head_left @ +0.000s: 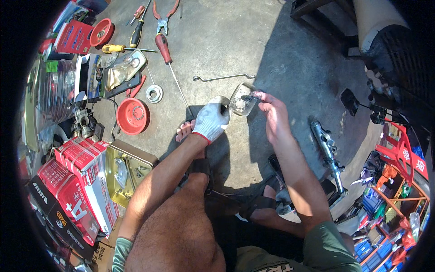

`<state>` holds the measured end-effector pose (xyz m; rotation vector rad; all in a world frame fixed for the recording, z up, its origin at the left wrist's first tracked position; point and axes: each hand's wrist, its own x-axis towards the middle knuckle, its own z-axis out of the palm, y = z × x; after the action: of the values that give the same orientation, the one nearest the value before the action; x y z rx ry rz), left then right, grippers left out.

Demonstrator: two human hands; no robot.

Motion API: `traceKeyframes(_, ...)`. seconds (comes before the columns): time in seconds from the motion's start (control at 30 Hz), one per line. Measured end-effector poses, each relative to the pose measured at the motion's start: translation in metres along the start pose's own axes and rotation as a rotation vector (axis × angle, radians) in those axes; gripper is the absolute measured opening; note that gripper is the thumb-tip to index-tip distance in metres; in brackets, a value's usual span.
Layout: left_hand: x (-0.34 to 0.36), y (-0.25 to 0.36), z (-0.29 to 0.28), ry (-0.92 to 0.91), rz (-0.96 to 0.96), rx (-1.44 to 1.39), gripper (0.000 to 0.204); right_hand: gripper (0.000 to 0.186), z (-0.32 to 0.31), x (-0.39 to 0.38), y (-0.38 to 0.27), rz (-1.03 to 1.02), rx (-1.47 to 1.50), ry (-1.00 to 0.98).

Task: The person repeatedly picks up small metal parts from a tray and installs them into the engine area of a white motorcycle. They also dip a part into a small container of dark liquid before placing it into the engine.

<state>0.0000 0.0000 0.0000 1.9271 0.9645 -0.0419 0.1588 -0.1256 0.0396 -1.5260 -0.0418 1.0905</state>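
Two hands are held out over a grey concrete floor (226, 41), seen from above. The left hand (211, 120), in a white knit glove w/ red cuff, is closed around the left end of a small clear jar (242, 100). The jar is tilted, mouth toward the right, w/ dark small bits seen inside; what they are can't be told. The right hand (273, 113), bare, is pinched at the jar's mouth, thumb & fingertips pressed together on something dark there.

A bare foot (185, 130) is seen just below the gloved hand. To the left, near it, a red round dish (132, 116) lies on the floor, w/ a metal ring (154, 94) just beyond. A gold metal tin (128, 171) sits at near left beside red & white boxes (79, 177). Far left: a red-handled screwdriver (164, 49), pliers (163, 16) & a yellow-handled tool (114, 48). A bent metal rod (222, 78) lies just beyond the jar. At right, a grey metal part (327, 152) rests on the floor.
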Motion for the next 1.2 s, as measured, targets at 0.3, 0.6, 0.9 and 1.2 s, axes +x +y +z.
traceKeyframes(0.3, -0.001, 0.000, 0.003, 0.030, 0.038, 0.024, 0.028, 0.028, 0.008, -0.003, -0.005, -0.055, -0.195, 0.192)
traceKeyframes(0.6, -0.001, -0.005, 0.002, 0.006, 0.032, 0.056, 0.029, 0.022, 0.001, 0.019, 0.027, -0.284, -0.449, 0.216)
traceKeyframes(0.9, -0.003, -0.015, 0.007, 0.093, 0.098, 0.053, 0.028, 0.018, 0.006, 0.016, 0.022, -0.271, -0.514, 0.222)
traceKeyframes(1.2, -0.017, 0.018, 0.007, 0.207, 0.381, -0.049, 0.026, 0.022, 0.008, 0.020, 0.033, -0.314, -0.464, 0.191)
